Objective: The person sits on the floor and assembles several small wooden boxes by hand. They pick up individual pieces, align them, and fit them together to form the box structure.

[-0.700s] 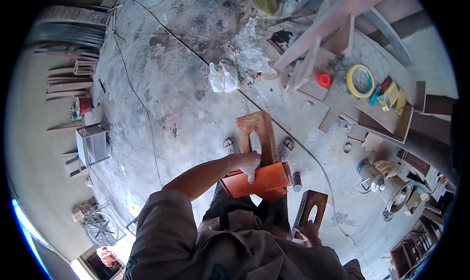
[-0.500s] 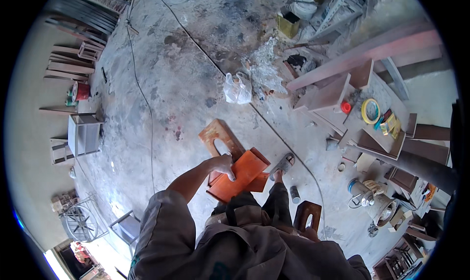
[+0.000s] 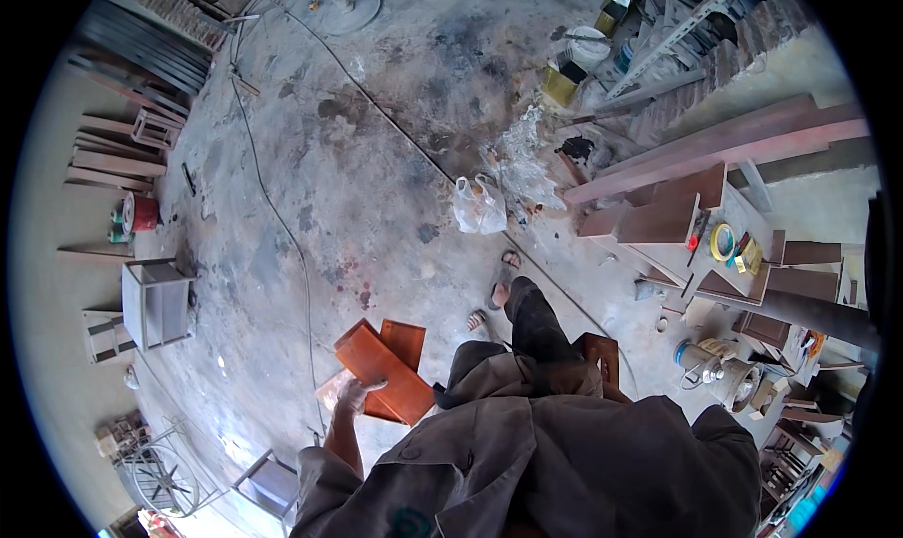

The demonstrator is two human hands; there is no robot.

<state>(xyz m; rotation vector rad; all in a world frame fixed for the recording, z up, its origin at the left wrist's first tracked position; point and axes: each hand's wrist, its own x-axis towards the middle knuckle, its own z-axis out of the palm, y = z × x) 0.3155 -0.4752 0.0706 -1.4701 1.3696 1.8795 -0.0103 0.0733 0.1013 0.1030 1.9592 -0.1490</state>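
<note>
My left hand (image 3: 356, 394) grips a stack of orange-brown wooden boards at its near left edge, with the thumb lying across the top face. The uppermost orange board (image 3: 388, 376) lies slantwise over another reddish board (image 3: 406, 337) that sticks out behind it. A paler piece (image 3: 329, 390) shows beside my wrist, mostly covered. On the right, a dark brown slotted wooden piece (image 3: 598, 350) stands out past my jacket. My right hand (image 3: 614, 393) is at its near end, mostly hidden by the jacket, so its fingers do not show clearly.
A cable (image 3: 404, 134) runs across the concrete floor. Ahead lies a white plastic bag (image 3: 479, 205). Stacked brown panels (image 3: 663, 228), yellow tape (image 3: 722, 242) and metal cans (image 3: 701, 361) stand at the right. A grey box frame (image 3: 155, 303) is by the left wall.
The orange boards have swung left and turned in my left hand. The slotted piece on the right has moved forward. My feet have stepped, and the view has shifted.
</note>
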